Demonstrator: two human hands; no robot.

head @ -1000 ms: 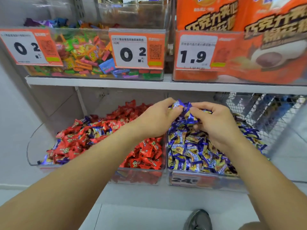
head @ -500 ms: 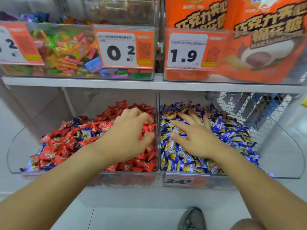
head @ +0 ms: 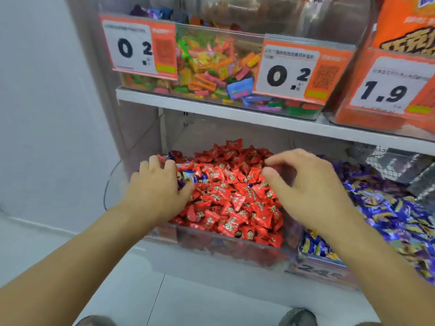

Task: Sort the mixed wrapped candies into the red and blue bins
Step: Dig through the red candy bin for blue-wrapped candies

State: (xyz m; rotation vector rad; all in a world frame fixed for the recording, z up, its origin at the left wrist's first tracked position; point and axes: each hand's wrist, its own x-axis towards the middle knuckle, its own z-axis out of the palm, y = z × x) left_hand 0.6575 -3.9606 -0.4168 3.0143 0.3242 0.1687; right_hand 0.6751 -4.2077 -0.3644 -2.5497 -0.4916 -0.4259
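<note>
- Lower centre of frame: red bin [head: 226,241], clear-walled, heaped with red-wrapped candies [head: 235,194]; a cluster of stray blue candies [head: 188,176] lodged at its upper-left part, among the red.
- Lower right of frame: blue bin [head: 315,260], filled with blue-and-yellow wrapped candies [head: 388,212]; no red strays made out there, though blur limits the check.
- Left of centre: left hand [head: 155,187] palm-down on the left side of the red heap, fingers curled into the pile at the stray cluster. Whether a wrapper is pinched cannot be told; fingertips buried and blurred.
- Right of centre: right hand [head: 313,187] over the right edge of the red bin, fingers loosely curled, thumb apart from forefinger, holding nothing visible.
- Governing relation: strays lie just right of the left fingertips, touching or all but touching; well apart from the right hand, across the breadth of the red heap. Left hand plainly nearer.
- Destination lies rightward of the strays, beyond the right hand; a carry from the left hand would cross the whole red bin.
- Long axis of individual strays not readable; wrappers crumpled and overlapped.
- Judged step: gathering blue strays from the red bin for transfer. Sorting incomplete.
- Risk judged: red pieces caught up in the same grasp.
</note>
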